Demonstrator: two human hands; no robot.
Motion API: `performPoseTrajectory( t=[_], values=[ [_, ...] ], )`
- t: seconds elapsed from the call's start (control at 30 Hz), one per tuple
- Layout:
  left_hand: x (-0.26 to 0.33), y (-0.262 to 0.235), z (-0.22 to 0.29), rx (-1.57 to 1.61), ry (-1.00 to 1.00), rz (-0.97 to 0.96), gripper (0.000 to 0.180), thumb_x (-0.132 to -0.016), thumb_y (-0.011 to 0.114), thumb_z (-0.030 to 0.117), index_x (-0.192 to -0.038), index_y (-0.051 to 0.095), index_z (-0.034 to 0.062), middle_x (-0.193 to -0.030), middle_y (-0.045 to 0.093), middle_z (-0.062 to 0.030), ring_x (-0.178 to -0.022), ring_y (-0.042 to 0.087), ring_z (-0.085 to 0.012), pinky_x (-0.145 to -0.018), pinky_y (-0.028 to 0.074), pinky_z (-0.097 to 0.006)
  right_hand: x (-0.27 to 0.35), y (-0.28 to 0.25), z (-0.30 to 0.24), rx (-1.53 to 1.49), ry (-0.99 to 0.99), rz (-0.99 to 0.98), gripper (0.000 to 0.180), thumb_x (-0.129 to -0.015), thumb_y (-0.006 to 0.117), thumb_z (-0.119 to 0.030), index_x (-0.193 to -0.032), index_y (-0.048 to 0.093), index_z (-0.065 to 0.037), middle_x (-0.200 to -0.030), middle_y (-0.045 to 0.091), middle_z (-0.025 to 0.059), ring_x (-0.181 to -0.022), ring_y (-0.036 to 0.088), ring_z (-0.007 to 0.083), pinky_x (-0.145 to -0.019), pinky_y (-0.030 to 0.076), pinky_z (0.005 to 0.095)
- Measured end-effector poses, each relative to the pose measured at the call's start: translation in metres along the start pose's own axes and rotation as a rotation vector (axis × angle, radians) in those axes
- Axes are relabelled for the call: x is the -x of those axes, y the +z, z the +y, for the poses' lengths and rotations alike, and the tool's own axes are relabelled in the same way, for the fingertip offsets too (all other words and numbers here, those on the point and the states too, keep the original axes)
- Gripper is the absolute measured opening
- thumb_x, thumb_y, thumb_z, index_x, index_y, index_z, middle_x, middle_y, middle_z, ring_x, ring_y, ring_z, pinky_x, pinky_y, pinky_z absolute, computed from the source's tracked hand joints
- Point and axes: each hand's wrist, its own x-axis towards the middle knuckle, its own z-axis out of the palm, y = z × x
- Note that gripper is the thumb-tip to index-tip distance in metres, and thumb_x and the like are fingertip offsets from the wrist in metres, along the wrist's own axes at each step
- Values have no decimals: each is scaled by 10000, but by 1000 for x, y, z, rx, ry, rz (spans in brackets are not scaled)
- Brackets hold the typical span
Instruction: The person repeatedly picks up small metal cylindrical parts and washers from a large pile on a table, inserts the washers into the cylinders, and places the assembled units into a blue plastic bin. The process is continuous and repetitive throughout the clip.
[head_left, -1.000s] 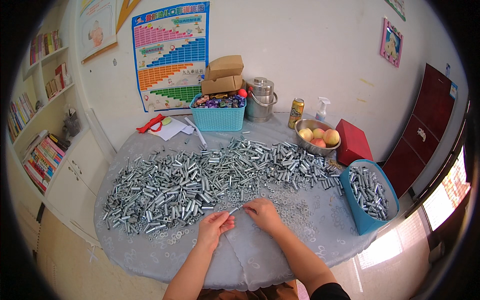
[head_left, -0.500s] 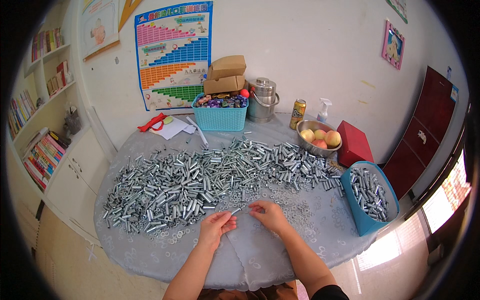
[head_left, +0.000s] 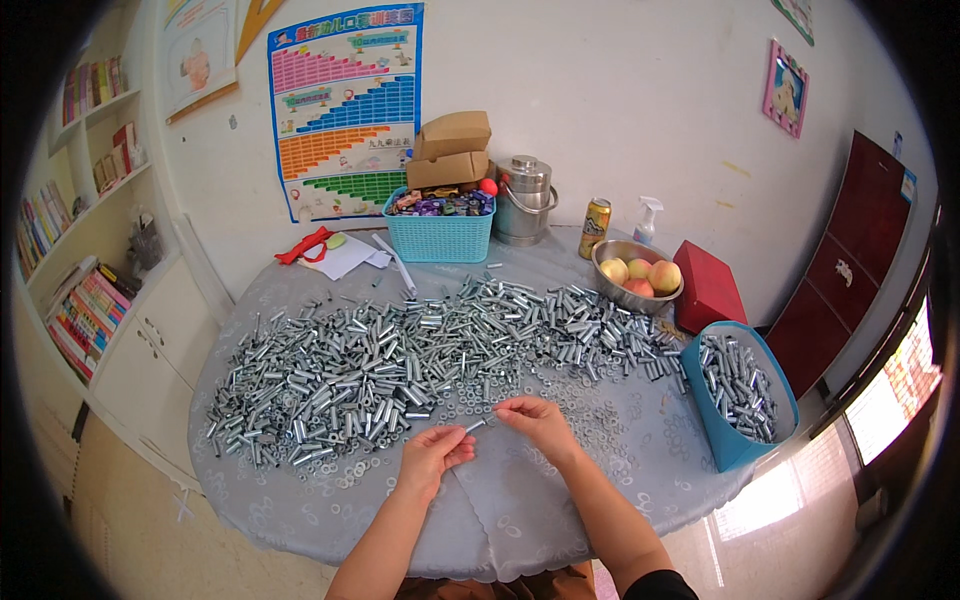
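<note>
My left hand (head_left: pixel 430 460) is closed, pinching a small silvery bolt (head_left: pixel 475 427) between thumb and fingertips. The bolt points up and to the right, toward my other hand. My right hand (head_left: pixel 541 426) is also closed, its thumb and fingertips pressed together just beyond the bolt's end; whatever they hold is too small to make out. Behind both hands spreads a wide heap of metal sleeves and bolts (head_left: pixel 380 360). Loose flat washers (head_left: pixel 575 405) lie scattered beside my right hand and along the heap's near edge.
At the right table edge stands a blue bin (head_left: pixel 727 452) filled with metal sleeves. Behind it are a red box (head_left: pixel 711 287), a steel bowl (head_left: pixel 640 300) of fruit, a can (head_left: pixel 595 228) and a spray bottle (head_left: pixel 648 220). A turquoise basket (head_left: pixel 440 239) and steel canister (head_left: pixel 524 200) stand farther back.
My right hand has shifted slightly left, and its fingertips are closer together. The bolt in my left hand has moved slightly to the right and shows more of its end.
</note>
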Motion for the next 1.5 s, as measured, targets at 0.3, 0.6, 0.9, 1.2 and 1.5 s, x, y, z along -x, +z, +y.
performPoseTrajectory(
  t=[0.3,0.6,0.9,1.2,1.5],
  values=[
    [-3,-4,-4,28,-19,-27,164,-817,617,76,-924,594,-47,-841,636,-157,-689,628,-186,-669,546,-293,0,4,9,89,-95,-51,214,-841,612,-176,-981,652,-20,-904,639,37,-827,556,94,-734,436,222],
    [-4,-7,-3,66,34,-15,160,-831,601,93,-922,592,-38,-845,637,-147,-689,628,-184,-668,545,-297,5,12,1,432,-204,102,185,-821,609,-183,-962,666,-79,-872,633,85,-799,581,201,-714,449,286],
    [-2,-5,0,51,41,-2,140,-836,592,83,-931,591,-20,-863,633,-147,-713,621,-182,-677,541,-308,-6,2,25,950,-494,76,150,-714,653,-160,-847,679,-97,-828,625,70,-818,565,274,-750,446,364],
    [-4,-6,-1,60,51,-9,141,-842,581,77,-939,585,-25,-867,630,-151,-734,625,-195,-674,545,-310,-6,5,23,930,-466,163,183,-715,650,-157,-884,662,-87,-834,616,69,-824,557,272,-736,440,374],
    [-2,-6,-1,67,56,-16,155,-841,581,74,-952,579,-33,-863,628,-142,-735,624,-187,-672,545,-301,-9,6,22,1096,-533,127,203,-716,660,-209,-895,654,-115,-888,579,49,-869,525,245,-748,404,367]
  ],
)
